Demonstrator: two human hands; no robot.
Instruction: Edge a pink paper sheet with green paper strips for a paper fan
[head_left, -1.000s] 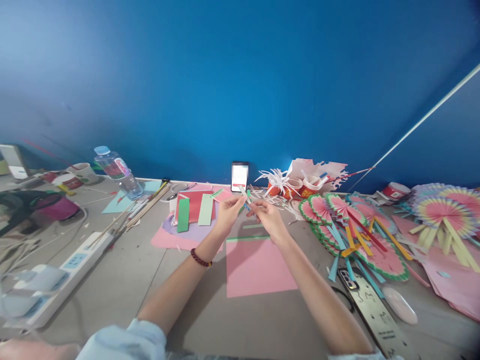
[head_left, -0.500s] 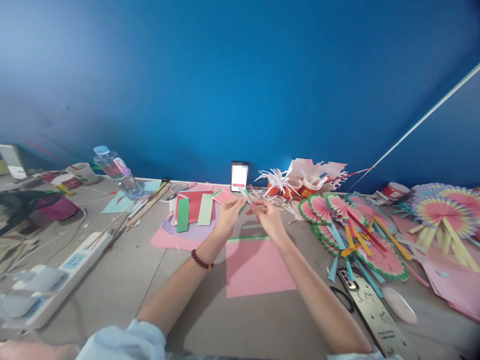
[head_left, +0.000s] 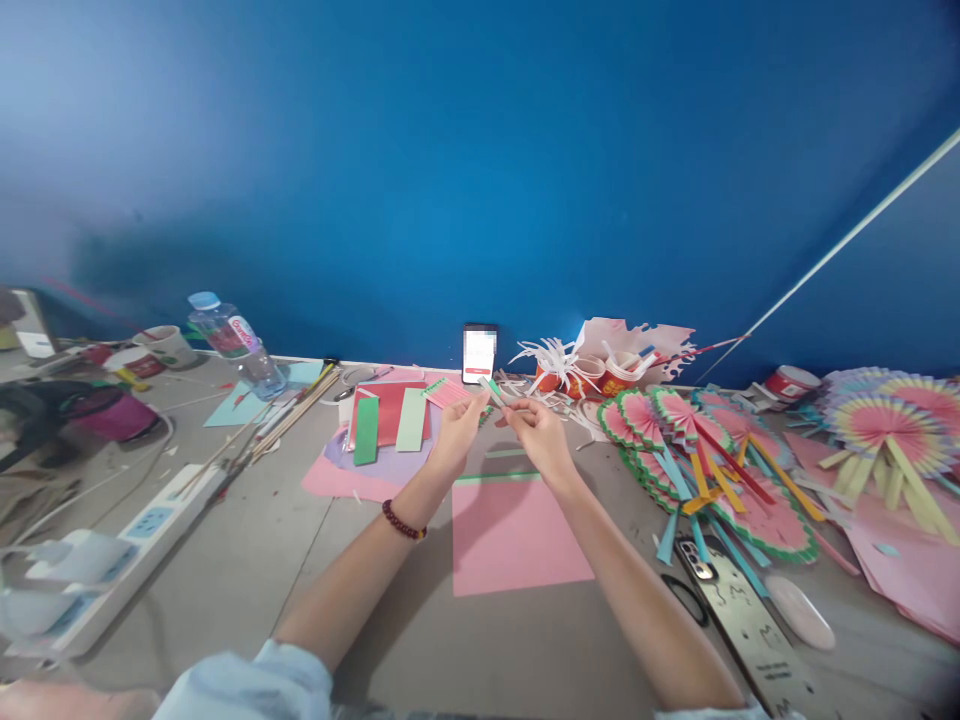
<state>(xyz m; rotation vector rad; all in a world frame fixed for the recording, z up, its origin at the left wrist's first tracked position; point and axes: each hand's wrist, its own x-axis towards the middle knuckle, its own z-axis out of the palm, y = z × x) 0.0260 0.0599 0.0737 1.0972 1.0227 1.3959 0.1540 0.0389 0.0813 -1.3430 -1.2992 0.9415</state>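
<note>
Between my two hands is a small green paper strip [head_left: 493,389], held up over the table's middle. My left hand [head_left: 461,425] pinches its left side, and my right hand [head_left: 531,425] has its fingers closed at the lower right end. Below them lies a pink sheet [head_left: 517,540] with a green strip along its top edge. Left of my left hand are a green rectangle [head_left: 366,430] and a pale green one [head_left: 410,420] on red and purple paper. A pink striped piece [head_left: 447,392] with a green edge is just behind my left hand.
A phone [head_left: 479,352] leans against the blue wall. Paper fans [head_left: 750,500] and a patterned phone [head_left: 742,620] lie right. Paper cups [head_left: 585,375] hold white strips. On the left are a bottle [head_left: 236,340], wooden sticks [head_left: 292,415] and a power strip [head_left: 142,545].
Both hands stay in nearly the same place, and the small green strip between them has tilted slightly. At the far left, a dark blurred shape has shifted.
</note>
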